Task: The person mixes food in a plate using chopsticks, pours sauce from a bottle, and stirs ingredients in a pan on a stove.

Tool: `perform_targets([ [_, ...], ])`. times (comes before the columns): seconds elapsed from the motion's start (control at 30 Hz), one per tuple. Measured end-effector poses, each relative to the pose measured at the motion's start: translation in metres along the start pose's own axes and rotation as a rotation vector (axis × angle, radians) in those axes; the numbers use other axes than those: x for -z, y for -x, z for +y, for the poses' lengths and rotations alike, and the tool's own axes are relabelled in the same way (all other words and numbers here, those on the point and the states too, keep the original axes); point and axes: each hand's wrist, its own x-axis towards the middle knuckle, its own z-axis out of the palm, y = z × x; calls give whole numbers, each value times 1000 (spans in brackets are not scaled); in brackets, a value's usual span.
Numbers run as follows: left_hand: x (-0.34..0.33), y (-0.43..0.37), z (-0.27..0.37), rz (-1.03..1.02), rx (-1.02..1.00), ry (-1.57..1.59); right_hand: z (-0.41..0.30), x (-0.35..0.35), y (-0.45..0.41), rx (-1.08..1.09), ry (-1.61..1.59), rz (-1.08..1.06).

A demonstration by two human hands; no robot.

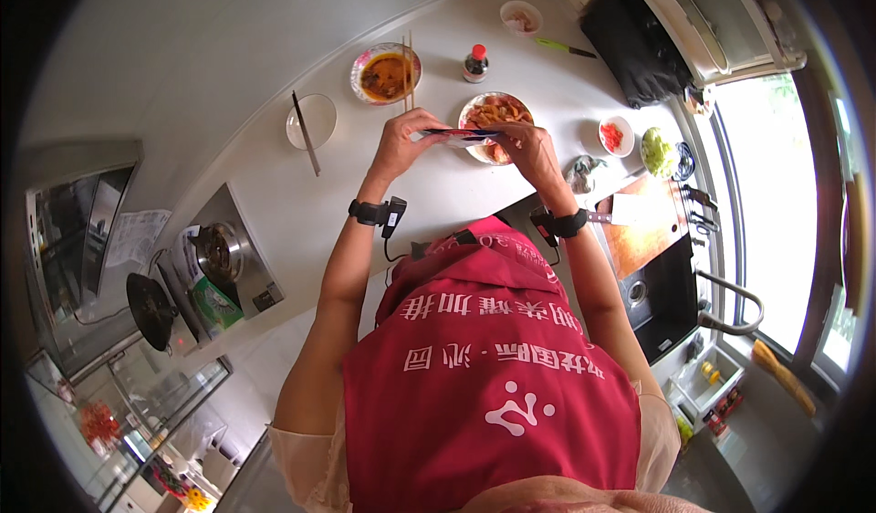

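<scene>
My left hand [405, 145] and my right hand [527, 151] grip opposite ends of a thin, flat packet [465, 136], seen nearly edge-on. Partly behind the packet is a patterned plate of sliced meat [503, 110]. Beyond my left hand, a pair of light wooden chopsticks [408, 68] rests across a plate of brown sauce [383, 78]. A small bottle of dark liquid with a red cap [477, 64] stands past the meat plate. To the left, dark chopsticks [306, 133] lie across a white bowl [324, 119].
At right are a bowl of chopped red pieces [614, 136], a bowl of green pieces [659, 151], a crumpled cloth [583, 173], a cleaver [626, 210] on a wooden board [643, 242], and a black sink [660, 307]. A green-handled knife [564, 47] lies farther back. A steel pot [220, 253] stands left.
</scene>
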Motion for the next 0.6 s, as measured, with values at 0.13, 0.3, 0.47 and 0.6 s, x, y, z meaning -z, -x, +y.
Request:
perform_targets([
  [0.13,44,-5,14,172,-60,-141,-35,-12,-34,12,19,-35],
  [0.3,86,2,-3,617,-102,-327,-58,-13,-46,107,-59,26],
  [0.47,128,1,-45,970,-80,-505,-18,-12,-2,-32,-99,23],
  [0.6,169,-20,-73,1008,11,-610,14,6,47,-214,-112,-46],
])
